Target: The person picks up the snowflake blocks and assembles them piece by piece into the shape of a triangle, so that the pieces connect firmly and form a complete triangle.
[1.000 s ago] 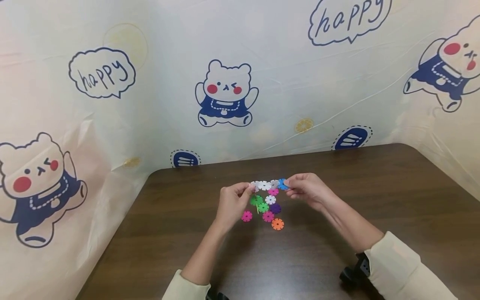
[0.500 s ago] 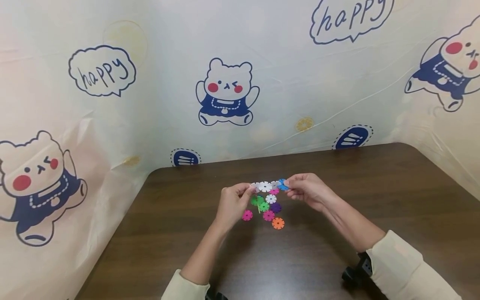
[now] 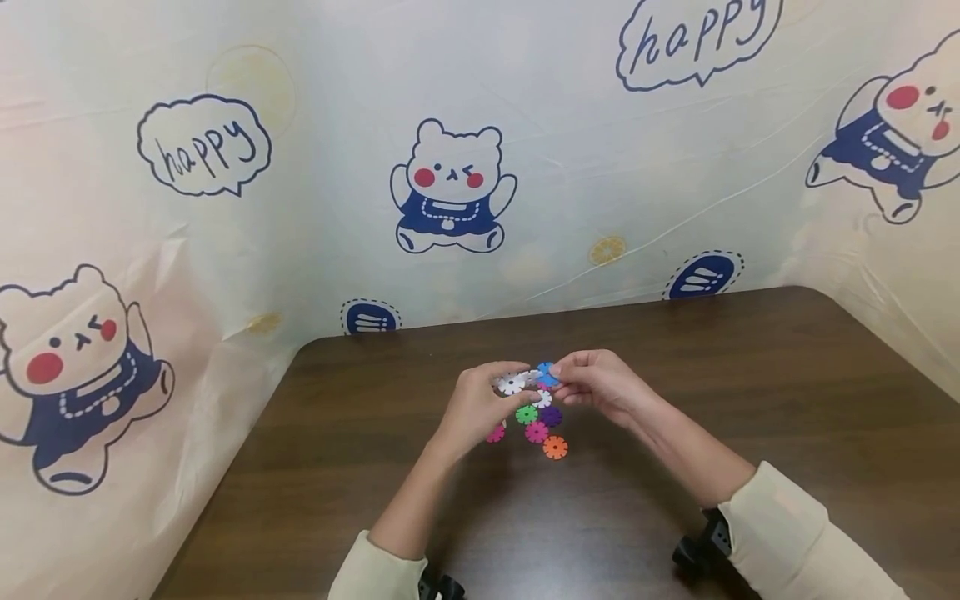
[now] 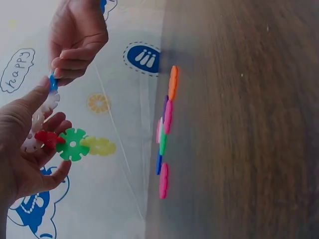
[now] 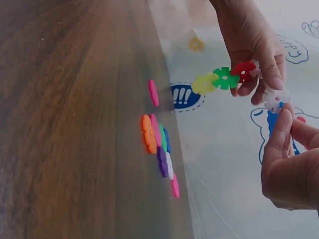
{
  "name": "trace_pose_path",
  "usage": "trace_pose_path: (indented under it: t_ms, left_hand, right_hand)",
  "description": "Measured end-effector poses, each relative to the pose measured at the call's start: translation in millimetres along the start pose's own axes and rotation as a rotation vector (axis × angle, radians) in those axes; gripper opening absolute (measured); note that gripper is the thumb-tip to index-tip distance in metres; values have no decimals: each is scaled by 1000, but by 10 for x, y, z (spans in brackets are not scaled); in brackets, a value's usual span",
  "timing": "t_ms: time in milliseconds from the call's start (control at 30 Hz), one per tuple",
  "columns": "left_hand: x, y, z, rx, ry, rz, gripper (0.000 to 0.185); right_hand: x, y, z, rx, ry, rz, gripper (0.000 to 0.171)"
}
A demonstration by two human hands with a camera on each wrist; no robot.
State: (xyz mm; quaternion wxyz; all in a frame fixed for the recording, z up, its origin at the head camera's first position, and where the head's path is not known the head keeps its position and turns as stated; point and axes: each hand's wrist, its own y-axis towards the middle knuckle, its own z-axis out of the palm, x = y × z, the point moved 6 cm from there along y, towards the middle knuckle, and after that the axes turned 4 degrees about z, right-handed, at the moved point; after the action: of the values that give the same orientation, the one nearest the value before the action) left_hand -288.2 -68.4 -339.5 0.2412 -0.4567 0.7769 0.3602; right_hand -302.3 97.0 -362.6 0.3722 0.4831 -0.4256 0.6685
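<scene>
My right hand (image 3: 603, 387) pinches a blue notched snowflake disc (image 3: 545, 374) between thumb and fingertips. That disc joins onto a chain of interlocking white discs (image 3: 512, 384), held above the table. With thumb and fingers spread around the white part of the chain, my left hand (image 3: 476, 408) holds it from the other side. In the left wrist view, a red disc (image 4: 49, 139), a green disc (image 4: 73, 144) and a yellow disc (image 4: 101, 146) continue the chain past the left fingers. Parts of the white discs are hidden behind the left hand.
Several loose discs lie on the brown table (image 3: 675, 433) under the hands, among them an orange disc (image 3: 556, 448), a purple disc (image 3: 551, 416) and a pink disc (image 3: 536, 432). A printed backdrop (image 3: 322, 208) stands behind the far table edge.
The right hand and blue disc have moved slightly left. The left hand has shifted from pinching the chain's end to spreading thumb and fingers around it, and the chain has turned.
</scene>
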Motion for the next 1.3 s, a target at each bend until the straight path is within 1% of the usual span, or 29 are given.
trace_pose_path:
  t_ms: [100,167,233,300,367,467,600,767,900,1000,1100,1200,1300]
  left_hand:
    - [4,-14,-28,-28,-13,18,33]
    - [20,-22,-55,-46,-29,10,31]
    - [43,-31,-86,-63,-49,-17,30]
    - [66,-40,-110,-72,-69,-46,31]
    - [80,-42,-124,-72,-86,-67,31]
    - [89,-44,-132,-70,-100,-89,34]
    - [98,-46,-135,-73,-110,-118,37]
    - [92,-52,-138,-75,-118,-142,39]
    - [82,-54,-143,-76,-117,-152,40]
    - [77,-53,-142,-77,-116,-151,40]
    - [75,-52,-137,-75,-117,-145,40]
    - [78,-53,-131,-74,-120,-142,40]
    - [82,-52,-127,-76,-119,-142,42]
  right_hand:
    - [-35,23,-8,-4,-1,7,21]
    - [-67,66,-47,-21,-53,2,28]
    - [-111,138,-112,-51,-164,-3,31]
    - [-167,226,-174,-72,-329,1,29]
    - [-232,320,-222,-73,-501,22,25]
    - [-329,428,-230,-34,-685,76,22]
    - [-396,499,-173,-5,-843,120,22]
    - [-431,533,-82,-33,-1028,113,27]
    - [-446,550,-37,-59,-1143,72,27]
    - [-432,547,-23,-75,-1187,28,26]
    - [-427,532,-32,-79,-1165,16,23]
    - [-433,506,-64,-46,-1084,33,17]
    - [-452,477,-129,17,-950,64,11]
